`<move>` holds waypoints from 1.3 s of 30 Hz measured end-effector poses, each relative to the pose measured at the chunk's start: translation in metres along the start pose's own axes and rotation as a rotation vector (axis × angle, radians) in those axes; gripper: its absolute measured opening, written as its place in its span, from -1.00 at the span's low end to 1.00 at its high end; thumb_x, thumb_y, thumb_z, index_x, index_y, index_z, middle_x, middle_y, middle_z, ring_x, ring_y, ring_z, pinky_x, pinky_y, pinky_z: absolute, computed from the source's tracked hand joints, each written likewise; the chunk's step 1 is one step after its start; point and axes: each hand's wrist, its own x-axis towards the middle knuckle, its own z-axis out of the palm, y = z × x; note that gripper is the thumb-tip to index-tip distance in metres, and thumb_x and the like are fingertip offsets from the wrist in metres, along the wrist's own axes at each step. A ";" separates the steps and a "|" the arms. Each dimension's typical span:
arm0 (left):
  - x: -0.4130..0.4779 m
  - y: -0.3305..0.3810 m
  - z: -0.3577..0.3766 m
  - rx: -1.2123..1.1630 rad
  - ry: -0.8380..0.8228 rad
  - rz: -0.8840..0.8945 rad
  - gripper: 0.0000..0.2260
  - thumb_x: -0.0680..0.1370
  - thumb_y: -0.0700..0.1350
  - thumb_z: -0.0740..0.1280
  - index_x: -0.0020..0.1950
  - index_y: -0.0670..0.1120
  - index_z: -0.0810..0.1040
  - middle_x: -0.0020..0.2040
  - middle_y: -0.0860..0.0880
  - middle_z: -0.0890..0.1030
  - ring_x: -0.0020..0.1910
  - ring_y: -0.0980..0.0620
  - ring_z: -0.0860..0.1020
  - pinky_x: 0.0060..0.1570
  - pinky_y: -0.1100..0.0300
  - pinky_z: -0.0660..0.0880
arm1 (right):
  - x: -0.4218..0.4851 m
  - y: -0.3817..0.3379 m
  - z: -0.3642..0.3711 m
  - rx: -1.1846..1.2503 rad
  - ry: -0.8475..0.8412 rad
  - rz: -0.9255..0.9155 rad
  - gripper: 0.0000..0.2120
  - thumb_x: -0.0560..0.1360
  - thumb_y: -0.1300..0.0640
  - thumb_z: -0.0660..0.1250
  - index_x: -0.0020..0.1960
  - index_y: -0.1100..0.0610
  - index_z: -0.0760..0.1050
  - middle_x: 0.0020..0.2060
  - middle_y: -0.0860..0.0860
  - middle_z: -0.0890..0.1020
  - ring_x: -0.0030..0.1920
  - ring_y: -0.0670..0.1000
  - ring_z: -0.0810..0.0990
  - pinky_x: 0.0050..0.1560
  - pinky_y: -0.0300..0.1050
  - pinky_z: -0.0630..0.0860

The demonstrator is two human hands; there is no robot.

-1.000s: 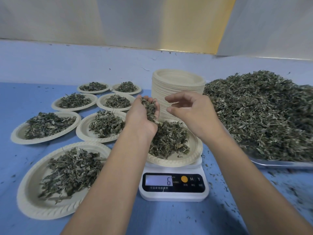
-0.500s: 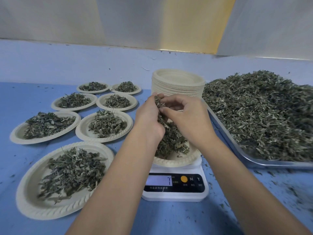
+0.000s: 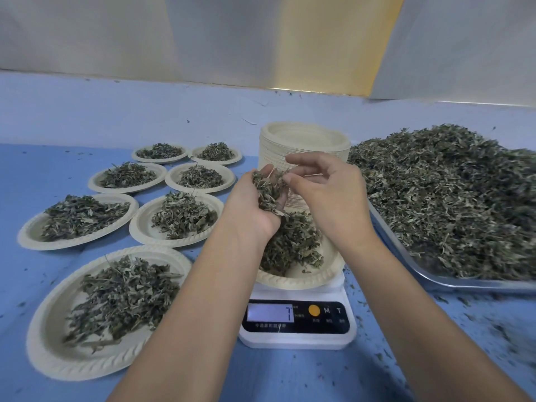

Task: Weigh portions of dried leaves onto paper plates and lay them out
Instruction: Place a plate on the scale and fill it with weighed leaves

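A paper plate (image 3: 301,281) with a heap of dried leaves (image 3: 293,245) sits on a white digital scale (image 3: 295,320) whose display reads 7. Above the plate, my left hand (image 3: 255,204) is cupped palm up around a handful of dried leaves (image 3: 268,188). My right hand (image 3: 327,192) is beside it, its thumb and fingertips pinching at leaves on top of that handful.
Several filled paper plates lie in two rows on the blue table, the nearest plate (image 3: 58,352) at front left. A tall stack of empty plates (image 3: 304,140) stands behind the scale. A metal tray (image 3: 452,278) piled with dried leaves (image 3: 452,198) fills the right side.
The scale reading went from 6 to 7. My right hand moved in to the handful in my left hand and picks at it; both hands stay over the plate.
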 end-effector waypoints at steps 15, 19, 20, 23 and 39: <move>-0.004 -0.050 0.050 -0.144 -0.216 -0.150 -0.74 0.62 -0.22 0.08 -0.23 -0.19 0.42 -0.44 -0.10 0.54 -0.40 0.01 0.53 -0.31 0.27 0.53 | -0.001 0.016 -0.050 0.178 0.248 0.074 -0.81 0.53 0.24 0.30 0.12 0.08 0.56 -0.14 0.01 0.61 -0.37 -0.25 0.55 -0.33 -0.40 0.44; 0.004 -0.090 0.067 -0.171 -0.232 -0.219 -0.68 0.62 -0.15 0.07 -0.29 -0.16 0.45 -0.44 -0.06 0.49 -0.41 0.04 0.47 -0.49 0.32 0.48 | 0.004 0.029 -0.058 0.553 0.319 0.400 -0.77 0.58 0.19 0.17 0.16 0.03 0.52 -0.12 -0.09 0.60 -0.09 -0.14 0.60 -0.13 -0.36 0.48; 0.006 -0.101 0.070 -0.193 -0.233 -0.233 -0.67 0.62 -0.15 0.08 -0.30 -0.16 0.45 -0.46 -0.06 0.49 -0.46 0.04 0.49 -0.51 0.32 0.48 | 0.006 0.031 -0.059 0.631 0.350 0.471 -0.76 0.59 0.15 0.12 0.07 -0.10 0.51 -0.08 -0.19 0.56 0.08 -0.06 0.57 0.00 -0.43 0.42; 0.011 -0.130 0.080 -0.230 -0.233 -0.261 -0.71 0.61 -0.15 0.11 -0.28 -0.14 0.45 -0.49 -0.05 0.48 -0.58 0.04 0.44 -0.52 0.33 0.48 | 0.004 0.036 -0.076 0.711 0.442 0.541 -0.69 0.55 0.14 0.11 -0.30 -0.03 0.49 -0.17 -0.09 0.54 0.02 0.04 0.52 0.15 -0.18 0.43; 0.016 -0.183 0.092 0.681 -0.408 -0.036 -0.57 0.58 0.23 0.04 0.09 0.04 0.61 0.23 0.11 0.47 0.07 0.25 0.34 0.21 0.10 0.08 | 0.004 0.058 -0.157 0.666 0.700 0.714 -0.66 0.58 0.12 0.08 0.22 0.18 0.53 0.23 0.05 0.57 0.25 0.02 0.47 0.34 -0.07 0.23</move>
